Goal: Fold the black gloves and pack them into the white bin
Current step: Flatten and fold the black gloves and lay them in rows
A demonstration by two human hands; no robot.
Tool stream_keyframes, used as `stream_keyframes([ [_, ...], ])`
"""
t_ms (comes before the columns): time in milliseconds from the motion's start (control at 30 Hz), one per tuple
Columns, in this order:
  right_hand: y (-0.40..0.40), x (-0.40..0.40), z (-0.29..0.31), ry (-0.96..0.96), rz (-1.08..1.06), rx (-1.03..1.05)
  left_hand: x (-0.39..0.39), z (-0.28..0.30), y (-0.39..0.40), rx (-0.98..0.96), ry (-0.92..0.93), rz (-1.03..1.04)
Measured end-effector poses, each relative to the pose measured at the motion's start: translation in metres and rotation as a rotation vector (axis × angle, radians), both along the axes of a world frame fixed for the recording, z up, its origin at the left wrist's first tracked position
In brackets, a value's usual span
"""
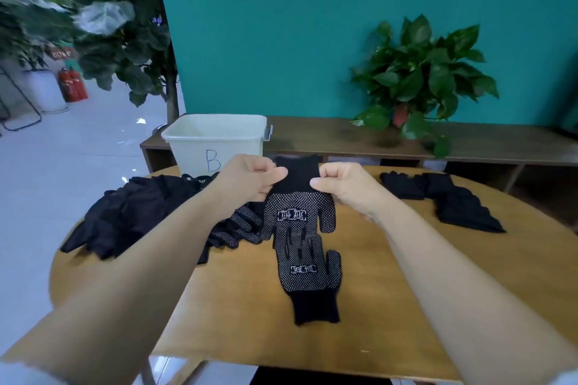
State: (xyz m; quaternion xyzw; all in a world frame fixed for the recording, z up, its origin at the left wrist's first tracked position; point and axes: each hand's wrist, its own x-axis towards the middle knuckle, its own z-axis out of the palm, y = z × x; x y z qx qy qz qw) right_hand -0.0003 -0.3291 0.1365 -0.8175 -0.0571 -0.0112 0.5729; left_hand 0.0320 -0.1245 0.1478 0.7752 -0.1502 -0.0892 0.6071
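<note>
A plain teal wall [312, 25] fills the back. Against it stands a long low brown wooden shelf [344, 137], carrying a green leafy potted plant [419, 72]. Left of the wall is a glossy white tiled floor [78, 150], a tall large-leaved tree [103, 25] and red fire extinguishers [73, 84].

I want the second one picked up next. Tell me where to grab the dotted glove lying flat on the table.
Take the flat glove by its plain knit cuff, coming from the near table edge. The cuff points toward the person and lies clear, while its fingers run under the glove held by both hands.
</note>
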Motion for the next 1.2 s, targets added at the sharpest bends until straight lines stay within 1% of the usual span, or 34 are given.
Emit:
stream_keyframes([
  [200, -0.006, 0.007, -0.008, -0.011, -0.012, 0.097, 0.009, -0.016, -0.007, -0.097, 0.023, 0.058],
  [367, -0.012, 0.023, -0.016, 0.006, -0.059, 0.188, 0.024, -0.026, -0.013, -0.149, 0.088, 0.033],
  [633, -0.023, 0.065, -0.030, 0.032, -0.110, 0.174, 0.069, -0.039, -0.027, -0.102, 0.123, 0.045],
  [867, -0.032, 0.103, -0.025, -0.006, -0.143, 0.155, 0.108, -0.030, -0.042, -0.074, 0.046, 0.089],
  [1000, -0.037, 0.103, -0.043, 0.026, -0.124, 0.117, 0.110, -0.048, -0.041, -0.021, 0.052, 0.058],
  [1133, -0.035, 0.088, -0.071, 0.107, -0.115, 0.045, 0.093, -0.074, -0.036, 0.061, 0.044, 0.046],
  [1200, -0.035, 0.081, -0.078, 0.128, -0.103, 0.027, 0.083, -0.080, -0.034, 0.072, 0.045, 0.023],
])
